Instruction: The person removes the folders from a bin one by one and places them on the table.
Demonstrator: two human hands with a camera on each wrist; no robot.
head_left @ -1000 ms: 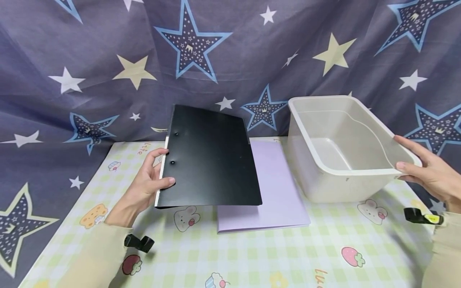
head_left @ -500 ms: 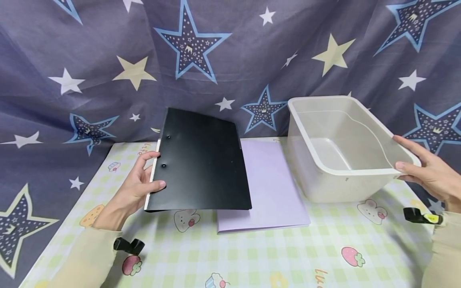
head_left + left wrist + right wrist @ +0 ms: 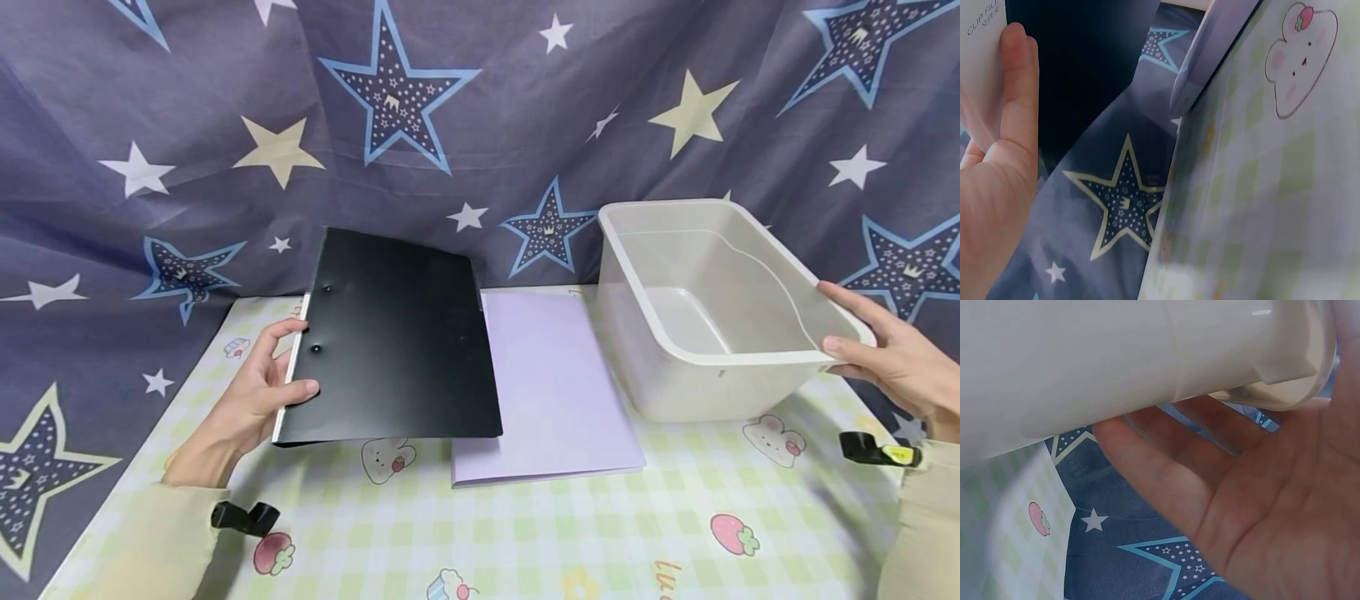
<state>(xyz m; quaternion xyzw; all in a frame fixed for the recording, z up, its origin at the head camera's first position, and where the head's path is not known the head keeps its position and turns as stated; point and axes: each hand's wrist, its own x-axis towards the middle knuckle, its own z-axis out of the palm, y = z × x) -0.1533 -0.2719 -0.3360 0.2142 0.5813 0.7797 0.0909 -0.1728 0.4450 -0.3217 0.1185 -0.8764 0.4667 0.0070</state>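
My left hand (image 3: 251, 400) grips the spine side of a black clip file folder (image 3: 397, 342), thumb on its near face. The folder is tilted up above the table and overlaps a light purple folder (image 3: 562, 392) that lies flat. In the left wrist view, fingers (image 3: 1019, 94) rest against the white spine (image 3: 982, 69), printed "CLIP FILE". My right hand (image 3: 892, 358) holds the near right corner of a beige plastic bin (image 3: 720, 383) by its rim. Seen from the right wrist, several fingers (image 3: 1160, 475) touch the bin's outer wall (image 3: 1116, 362) under the lip.
A green-and-white checked tablecloth (image 3: 525, 542) with cartoon prints covers the table. Close behind the table hangs a dark star-patterned curtain (image 3: 487, 125), which also shows past the table's left edge. The bin stands at the back right, beside the purple folder.
My left hand has carried the black clip file folder to the left and slightly down, uncovering more of the purple folder. The right hand and the bin stay where they were.
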